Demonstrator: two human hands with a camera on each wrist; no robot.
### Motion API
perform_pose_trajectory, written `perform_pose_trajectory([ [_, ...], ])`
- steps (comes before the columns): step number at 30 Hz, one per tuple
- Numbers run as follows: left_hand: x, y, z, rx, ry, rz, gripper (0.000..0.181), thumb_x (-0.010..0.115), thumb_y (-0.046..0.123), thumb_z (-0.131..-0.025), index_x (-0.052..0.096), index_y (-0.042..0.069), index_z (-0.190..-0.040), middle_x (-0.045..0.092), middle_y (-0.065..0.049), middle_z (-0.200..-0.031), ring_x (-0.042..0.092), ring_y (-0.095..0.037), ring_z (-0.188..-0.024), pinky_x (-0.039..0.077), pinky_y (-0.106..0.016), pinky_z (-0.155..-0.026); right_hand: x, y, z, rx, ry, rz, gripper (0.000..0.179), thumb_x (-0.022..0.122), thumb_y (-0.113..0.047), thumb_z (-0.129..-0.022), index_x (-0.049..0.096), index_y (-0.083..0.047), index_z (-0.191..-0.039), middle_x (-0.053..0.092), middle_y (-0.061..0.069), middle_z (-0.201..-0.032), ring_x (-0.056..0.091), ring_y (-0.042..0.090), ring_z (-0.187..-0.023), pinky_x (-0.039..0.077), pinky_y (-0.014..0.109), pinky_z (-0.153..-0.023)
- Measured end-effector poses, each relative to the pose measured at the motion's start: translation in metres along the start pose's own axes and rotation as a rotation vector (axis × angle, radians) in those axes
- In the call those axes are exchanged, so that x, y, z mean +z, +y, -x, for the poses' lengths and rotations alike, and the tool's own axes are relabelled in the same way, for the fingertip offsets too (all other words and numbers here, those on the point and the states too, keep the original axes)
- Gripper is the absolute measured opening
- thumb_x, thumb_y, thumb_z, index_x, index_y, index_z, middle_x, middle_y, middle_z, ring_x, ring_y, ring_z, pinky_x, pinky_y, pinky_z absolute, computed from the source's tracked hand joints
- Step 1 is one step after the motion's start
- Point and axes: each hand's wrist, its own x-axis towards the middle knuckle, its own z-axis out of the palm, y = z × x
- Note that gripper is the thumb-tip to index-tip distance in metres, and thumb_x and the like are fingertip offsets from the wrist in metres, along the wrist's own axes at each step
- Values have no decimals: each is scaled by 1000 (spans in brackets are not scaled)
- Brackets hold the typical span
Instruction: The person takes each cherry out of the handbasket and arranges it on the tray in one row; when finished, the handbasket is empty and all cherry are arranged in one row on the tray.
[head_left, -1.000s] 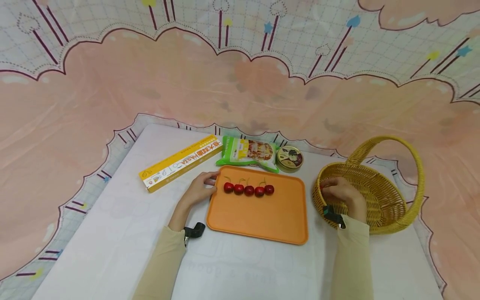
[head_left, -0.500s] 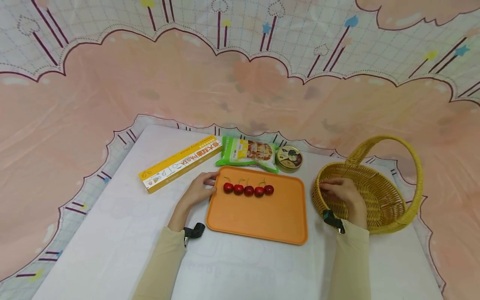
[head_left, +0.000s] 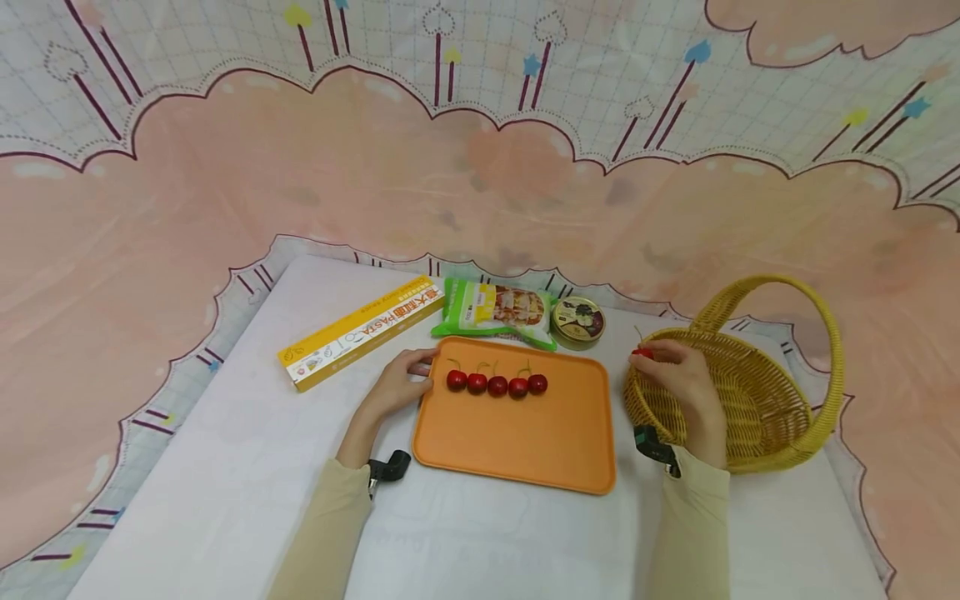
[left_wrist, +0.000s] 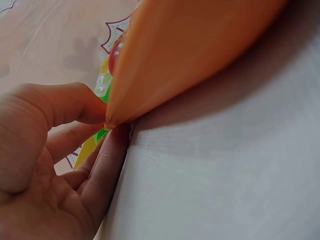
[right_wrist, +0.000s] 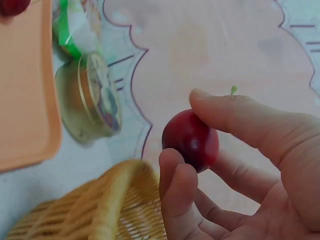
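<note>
My right hand (head_left: 688, 383) pinches a red cherry (right_wrist: 189, 139) between thumb and fingertips, just above the near-left rim of the yellow wicker basket (head_left: 761, 417). The cherry's green stem points up. On the left, my left hand (head_left: 392, 388) grips the left edge of the orange tray (head_left: 517, 442), thumb at the rim and fingers around the edge in the left wrist view. A row of several cherries (head_left: 497, 385) with stems lies across the upper part of that tray.
Behind the tray lie a green-and-white food packet (head_left: 501, 310) and a round tin (head_left: 578, 322). A long yellow pasta box (head_left: 363, 333) rests at an angle to the upper left. The basket's tall handle (head_left: 836, 367) arches up at the right.
My right hand has risen from inside the basket to above its rim, bringing a cherry into view. My left hand stays at the tray's edge.
</note>
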Motion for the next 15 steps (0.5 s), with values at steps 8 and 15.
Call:
perform_pose_trajectory([
  [8, 1, -2, -1, 14, 6, -15, 55, 64, 1, -84, 55, 2, -138, 57, -18, -125, 60, -32, -108, 49, -45, -94, 19, -16, 2, -100, -69, -19, 42, 57, -7, -98, 50, 16, -132, 62, 24, -111, 67, 5, -78, 57, 22, -74],
  [15, 1, 0, -1, 23, 2, -7, 55, 64, 1, -84, 55, 1, -138, 57, -18, -125, 60, -31, -107, 49, -44, -93, 57, -14, -3, -119, -129, 5, 38, 60, -7, -96, 55, 14, -127, 61, 29, -109, 70, 10, -75, 59, 29, -72],
])
